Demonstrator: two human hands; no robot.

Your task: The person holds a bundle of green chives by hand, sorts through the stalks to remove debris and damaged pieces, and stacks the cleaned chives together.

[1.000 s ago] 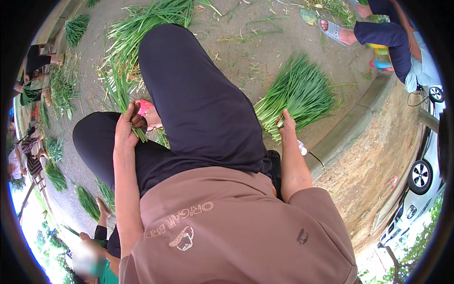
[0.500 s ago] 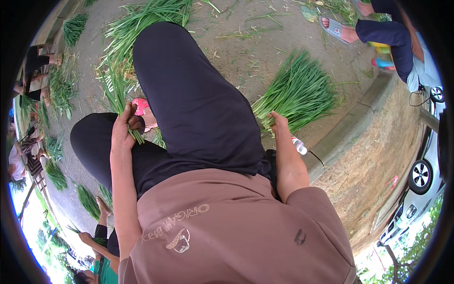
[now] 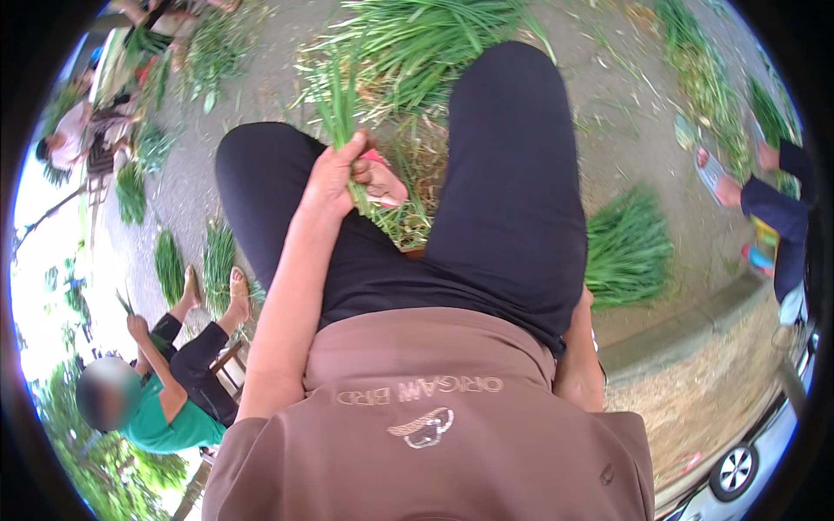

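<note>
The left hand [image 3: 334, 180] holds green stalks [image 3: 338, 104] in closed fingers, their length running far. The right hand [image 3: 586, 300], fingers hidden, state untellable, is nearest the right bundle [image 3: 632, 247].

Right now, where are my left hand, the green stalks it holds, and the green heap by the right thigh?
Left hand [image 3: 333, 180]: head view, near the base of the thumb.
Green stalks [image 3: 340, 117]: head view, above the grip.
Green heap [image 3: 632, 247]: head view, middle of the leaves.
</note>
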